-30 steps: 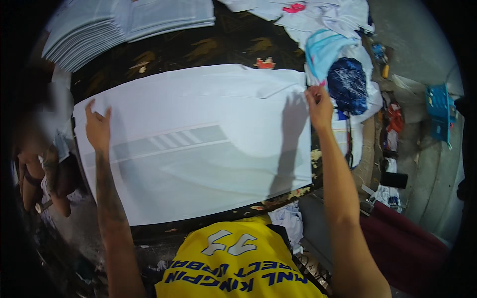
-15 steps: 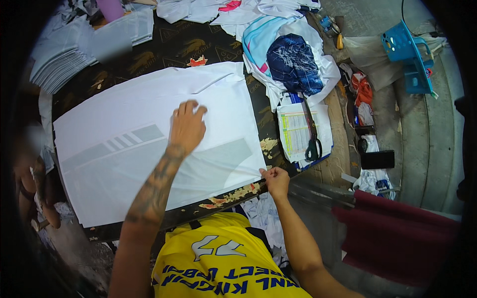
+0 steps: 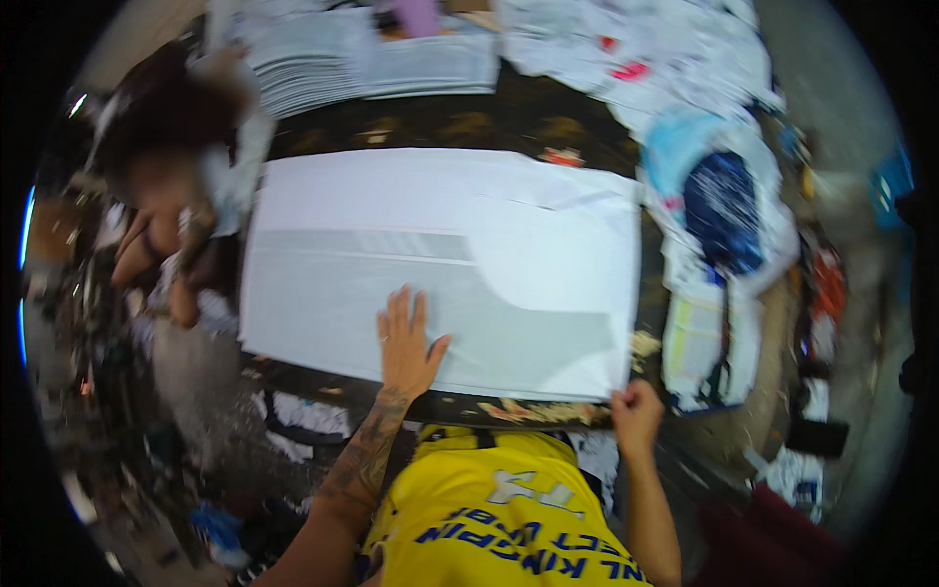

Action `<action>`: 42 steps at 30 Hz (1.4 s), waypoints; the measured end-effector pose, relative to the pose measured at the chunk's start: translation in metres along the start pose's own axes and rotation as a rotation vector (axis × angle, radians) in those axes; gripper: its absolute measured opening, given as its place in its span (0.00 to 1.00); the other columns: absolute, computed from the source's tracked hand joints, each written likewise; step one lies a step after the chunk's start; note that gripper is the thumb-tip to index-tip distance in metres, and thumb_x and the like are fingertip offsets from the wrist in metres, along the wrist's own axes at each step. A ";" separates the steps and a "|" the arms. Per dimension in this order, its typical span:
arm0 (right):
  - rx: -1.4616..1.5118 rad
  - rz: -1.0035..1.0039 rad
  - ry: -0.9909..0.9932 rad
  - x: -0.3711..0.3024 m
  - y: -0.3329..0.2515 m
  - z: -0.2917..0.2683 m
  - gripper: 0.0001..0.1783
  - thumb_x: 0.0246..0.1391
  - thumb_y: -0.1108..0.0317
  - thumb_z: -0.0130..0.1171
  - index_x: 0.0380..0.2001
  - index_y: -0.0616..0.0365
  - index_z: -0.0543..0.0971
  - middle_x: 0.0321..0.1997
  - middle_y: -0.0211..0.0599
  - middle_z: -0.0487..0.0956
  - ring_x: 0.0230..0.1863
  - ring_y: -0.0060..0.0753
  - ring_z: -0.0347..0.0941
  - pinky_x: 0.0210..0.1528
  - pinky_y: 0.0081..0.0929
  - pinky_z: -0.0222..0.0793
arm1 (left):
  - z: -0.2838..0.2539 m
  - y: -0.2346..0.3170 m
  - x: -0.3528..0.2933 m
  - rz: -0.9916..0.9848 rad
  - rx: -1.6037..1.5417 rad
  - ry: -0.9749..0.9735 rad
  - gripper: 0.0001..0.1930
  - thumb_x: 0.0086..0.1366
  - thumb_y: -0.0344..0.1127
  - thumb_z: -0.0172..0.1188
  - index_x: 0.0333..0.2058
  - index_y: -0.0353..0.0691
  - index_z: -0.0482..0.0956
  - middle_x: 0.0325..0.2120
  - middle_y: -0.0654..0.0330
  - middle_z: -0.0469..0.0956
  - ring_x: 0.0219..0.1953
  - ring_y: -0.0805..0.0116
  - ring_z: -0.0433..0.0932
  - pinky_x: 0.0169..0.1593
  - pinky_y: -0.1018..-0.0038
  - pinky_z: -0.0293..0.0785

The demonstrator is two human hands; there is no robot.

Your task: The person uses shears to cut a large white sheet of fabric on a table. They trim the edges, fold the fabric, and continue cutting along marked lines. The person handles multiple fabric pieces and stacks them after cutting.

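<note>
White sheet [image 3: 450,201]: it lies spread across the middle of the dark surface [image 3: 391,129], its near edge running along the rim at 6 o'clock; we see a few creases towards 2 o'clock.
Grey panel [image 3: 518,331]: a printed, curved shape on the sheet's near half, with paler stripes towards 12 o'clock.
Left grip [image 3: 408,354]: our palm rests on the grey panel between 6 and 7 o'clock of the sheet's centre, fingers apart and pointing to 12 o'clock, holding nothing.
Right grip [image 3: 636,419]: at the sheet's 4 o'clock corner, our thumb and fingers come together, clamped on that corner.
Stacks: 2 piles of pale sheets, 1 at 11 o'clock [image 3: 313,73] and 1 at 12 o'clock [image 3: 430,70].
White cloths [image 3: 558,44]: heaped at 1 o'clock, a pink scrap [image 3: 631,70] on top.
Dark blue bundle [image 3: 724,210]: between 2 and 3 o'clock, just beside a light-blue cloth [image 3: 673,137].
Black scissors [image 3: 725,333]: between 3 and 4 o'clock, blurred, lying over papers [image 3: 687,342].
Yellow shirt [image 3: 499,499]: we wear it, at 6 o'clock.
Other person [image 3: 166,181]: at 10 o'clock, beside the surface, blurred.
</note>
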State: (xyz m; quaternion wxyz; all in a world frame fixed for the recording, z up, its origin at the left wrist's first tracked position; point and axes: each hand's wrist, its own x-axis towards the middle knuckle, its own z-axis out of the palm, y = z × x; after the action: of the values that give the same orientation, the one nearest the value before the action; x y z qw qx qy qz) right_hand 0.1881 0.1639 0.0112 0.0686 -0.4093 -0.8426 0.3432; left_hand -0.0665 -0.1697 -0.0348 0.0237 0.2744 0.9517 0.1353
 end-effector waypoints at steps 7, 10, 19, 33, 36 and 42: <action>0.335 0.494 -0.272 0.018 0.023 -0.012 0.08 0.65 0.66 0.70 0.36 0.58 0.82 0.27 0.23 0.78 0.23 0.17 0.72 0.22 0.21 0.62 | -0.058 -0.298 -0.129 -0.990 0.216 0.480 0.30 0.78 0.47 0.59 0.70 0.35 0.70 0.72 0.40 0.66 0.73 0.38 0.64 0.74 0.49 0.60; 0.012 0.285 -0.295 0.027 0.038 -0.004 0.14 0.67 0.64 0.69 0.29 0.58 0.78 0.23 0.27 0.76 0.19 0.21 0.72 0.19 0.25 0.63 | -0.065 -0.365 -0.125 -0.731 -0.080 0.617 0.17 0.75 0.40 0.62 0.53 0.33 0.80 0.48 0.43 0.83 0.51 0.43 0.82 0.56 0.55 0.77; 0.213 0.275 0.020 0.018 0.002 -0.031 0.11 0.64 0.69 0.72 0.32 0.54 0.77 0.23 0.22 0.76 0.20 0.15 0.68 0.20 0.18 0.62 | -0.120 -0.407 -0.109 -0.721 -0.300 0.383 0.10 0.62 0.33 0.74 0.37 0.37 0.82 0.31 0.53 0.86 0.36 0.56 0.88 0.42 0.63 0.81; 0.046 0.136 -0.018 0.013 0.023 -0.049 0.07 0.65 0.68 0.70 0.37 0.58 0.82 0.26 0.23 0.78 0.24 0.15 0.69 0.26 0.20 0.65 | -0.122 -0.387 -0.119 -0.788 -0.199 0.334 0.11 0.65 0.29 0.70 0.45 0.34 0.86 0.36 0.51 0.87 0.37 0.57 0.88 0.45 0.63 0.82; 0.082 0.182 -0.089 0.009 0.030 -0.028 0.07 0.65 0.68 0.70 0.41 0.59 0.84 0.28 0.23 0.80 0.25 0.15 0.71 0.26 0.20 0.64 | -0.092 -0.376 -0.112 -0.797 -0.140 0.403 0.18 0.66 0.28 0.68 0.54 0.36 0.82 0.49 0.48 0.84 0.46 0.53 0.86 0.50 0.61 0.81; 0.240 0.400 -0.068 0.001 0.019 0.001 0.13 0.62 0.69 0.72 0.48 0.62 0.86 0.33 0.28 0.85 0.26 0.18 0.75 0.26 0.20 0.66 | -0.060 -0.319 -0.075 -0.350 0.644 0.341 0.36 0.81 0.59 0.48 0.81 0.53 0.57 0.81 0.57 0.55 0.82 0.52 0.53 0.77 0.33 0.46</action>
State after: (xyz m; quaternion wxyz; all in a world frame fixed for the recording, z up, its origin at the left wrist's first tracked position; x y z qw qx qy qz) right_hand 0.1998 0.1724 -0.0016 0.0190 -0.5452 -0.6998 0.4611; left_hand -0.1750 -0.4833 -0.0658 -0.1990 0.0752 0.9681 -0.1323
